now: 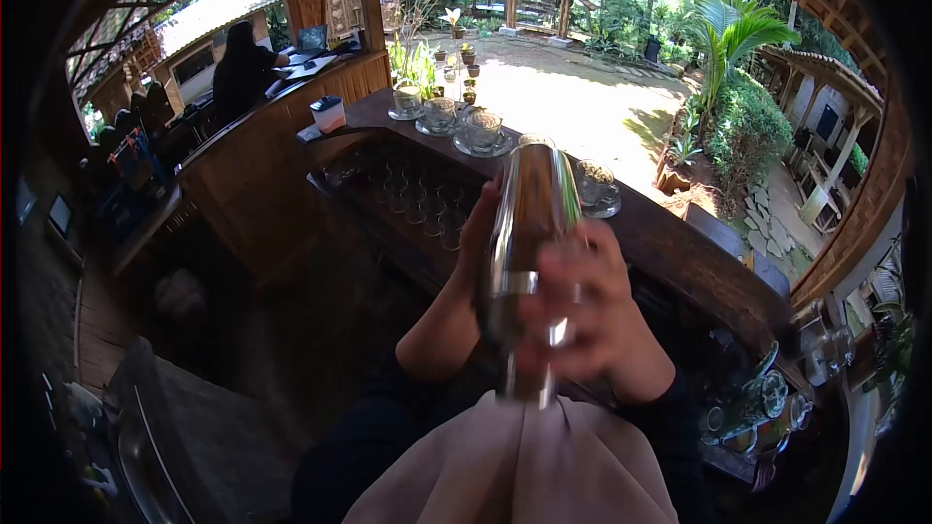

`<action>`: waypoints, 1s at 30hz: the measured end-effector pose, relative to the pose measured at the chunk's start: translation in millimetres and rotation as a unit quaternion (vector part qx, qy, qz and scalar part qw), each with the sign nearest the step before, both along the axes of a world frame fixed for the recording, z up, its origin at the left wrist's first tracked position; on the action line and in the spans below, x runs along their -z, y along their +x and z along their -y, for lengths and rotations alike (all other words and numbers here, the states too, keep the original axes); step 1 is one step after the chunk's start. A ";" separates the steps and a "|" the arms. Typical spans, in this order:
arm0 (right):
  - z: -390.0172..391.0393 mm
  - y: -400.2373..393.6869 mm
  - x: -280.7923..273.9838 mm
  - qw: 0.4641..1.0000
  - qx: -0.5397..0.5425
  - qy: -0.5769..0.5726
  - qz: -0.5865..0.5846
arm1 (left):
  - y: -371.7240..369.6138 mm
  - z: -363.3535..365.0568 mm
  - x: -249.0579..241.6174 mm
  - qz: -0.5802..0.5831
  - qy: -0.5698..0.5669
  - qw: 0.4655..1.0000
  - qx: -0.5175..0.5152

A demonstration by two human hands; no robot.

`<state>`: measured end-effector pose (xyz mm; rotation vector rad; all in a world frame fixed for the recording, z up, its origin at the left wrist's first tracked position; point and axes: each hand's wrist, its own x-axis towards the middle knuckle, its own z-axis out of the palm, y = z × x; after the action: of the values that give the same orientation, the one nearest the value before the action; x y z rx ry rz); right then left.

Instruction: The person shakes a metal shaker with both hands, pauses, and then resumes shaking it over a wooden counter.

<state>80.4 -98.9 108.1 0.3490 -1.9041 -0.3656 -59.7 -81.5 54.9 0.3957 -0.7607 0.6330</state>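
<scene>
Between my two hands is a shiny metal cocktail shaker, tilted with its wide end away from me and its narrow end near my chest. My left hand wraps its left side, partly hidden behind it. Across the lower right side lies my right hand, its fingers blurred by motion. Just beyond the shaker, clear glass cups on saucers stand along the counter, among them one cup to the left and another cup to the right.
The dark wooden counter runs across in front of me. Upturned glasses fill a recessed tray at left. A lidded container stands at the counter's far end. More glassware is at lower right. A person sits at a desk farther left.
</scene>
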 end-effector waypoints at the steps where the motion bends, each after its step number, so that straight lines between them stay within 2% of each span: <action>1: -21.6 -0.8 6.5 0.990 0.035 -0.138 0.014 | 4.7 -31.4 30.1 -0.020 -0.066 0.989 -0.134; 2: -41.2 -8.2 17.7 0.949 0.074 -0.306 -0.015 | 6.4 -64.2 66.0 -0.039 -0.128 0.955 -0.265; 3: -56.2 -12.5 35.1 0.887 0.079 -0.448 -0.077 | 6.3 -68.8 79.4 -0.041 -0.129 0.956 -0.261; 4: -48.4 -9.1 34.1 0.887 0.082 -0.449 -0.078 | 6.5 -69.9 89.4 -0.139 -0.214 0.927 -0.276; 5: -39.7 -5.2 24.7 0.910 0.088 -0.401 -0.061 | 5.0 -77.1 86.0 -0.235 -0.283 0.883 -0.291; 6: -30.4 -1.9 12.7 0.930 0.094 -0.352 -0.045 | 2.5 -78.3 72.2 -0.234 -0.272 0.886 -0.293; 7: -8.8 -1.8 -1.0 0.965 0.070 -0.250 -0.033 | 0.7 -59.7 58.6 -0.187 -0.192 0.912 -0.311; 9: 37.1 1.5 -20.4 0.997 0.048 -0.046 0.028 | -1.9 -11.6 19.0 -0.088 -0.028 0.937 -0.337; 10: 56.6 -10.2 -14.3 1.000 -0.010 -0.010 -0.025 | -3.0 5.0 1.5 -0.035 0.057 0.936 -0.346; 11: 56.7 -16.4 -5.0 0.993 -0.044 0.096 -0.051 | -3.7 10.5 -6.5 0.019 0.145 0.924 -0.353; 14: 35.1 -17.9 3.0 0.983 -0.071 0.144 -0.085 | 7.2 2.3 -4.3 0.073 0.127 0.933 -0.329; 15: 21.3 -17.8 5.3 0.993 -0.058 0.065 -0.086 | -10.2 0.8 11.3 -0.052 0.033 0.962 -0.264; 16: -0.2 -6.6 7.9 1.000 -0.003 -0.006 -0.011 | -14.2 -6.4 12.2 -0.100 -0.074 0.986 -0.110; 17: -27.4 -11.7 21.7 0.992 0.015 -0.120 -0.025 | -3.6 -33.5 39.0 -0.075 -0.132 0.971 -0.186; 18: -40.1 -18.1 25.9 0.955 0.068 -0.288 -0.026 | 8.6 -57.0 61.5 -0.050 -0.185 0.947 -0.259; 19: -42.3 -23.4 30.0 0.890 0.099 -0.442 -0.054 | 8.6 -53.7 61.7 -0.050 -0.185 0.947 -0.259; 20: -35.0 -20.7 29.2 0.889 0.100 -0.443 -0.052 | 10.0 -47.8 58.3 -0.141 -0.243 0.912 -0.300; 21: -27.4 -16.6 20.0 0.916 0.096 -0.387 -0.038 | 10.0 -44.5 38.1 -0.228 -0.287 0.866 -0.340; 22: -17.7 -13.7 8.9 0.940 0.092 -0.328 -0.025 | 6.6 -25.0 27.1 -0.152 -0.201 0.898 -0.359; 23: 5.9 -12.1 -5.2 0.966 0.030 -0.256 0.011 | -10.6 -2.9 -2.0 -0.165 -0.168 0.945 -0.228; 24: 29.8 -9.3 -8.3 0.987 0.044 -0.153 0.032 | -24.3 9.6 -22.3 -0.172 -0.131 0.972 -0.092; 25: 47.6 -18.9 -8.6 0.999 0.013 -0.033 -0.027 | -18.9 9.9 -24.8 -0.171 -0.134 0.972 -0.093; 26: 57.2 -34.0 5.8 0.995 -0.037 0.040 -0.086 | -8.5 8.1 -26.7 -0.040 0.030 0.965 -0.258; 27: 72.2 -10.2 -4.0 0.994 -0.021 0.106 0.018 | -3.0 6.6 -27.7 0.093 0.192 0.890 -0.404; 28: 65.6 -12.6 -0.4 0.994 -0.020 0.107 0.018 | -6.3 2.4 -22.7 0.092 0.193 0.890 -0.403; 30: 37.3 -23.7 16.1 0.996 -0.043 0.047 -0.067 | -17.0 -7.6 3.4 -0.026 0.207 0.904 -0.372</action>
<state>56.7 -136.2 92.0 0.4570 -1.7379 -0.4115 -76.7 -73.9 51.5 1.1223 -0.6793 1.1727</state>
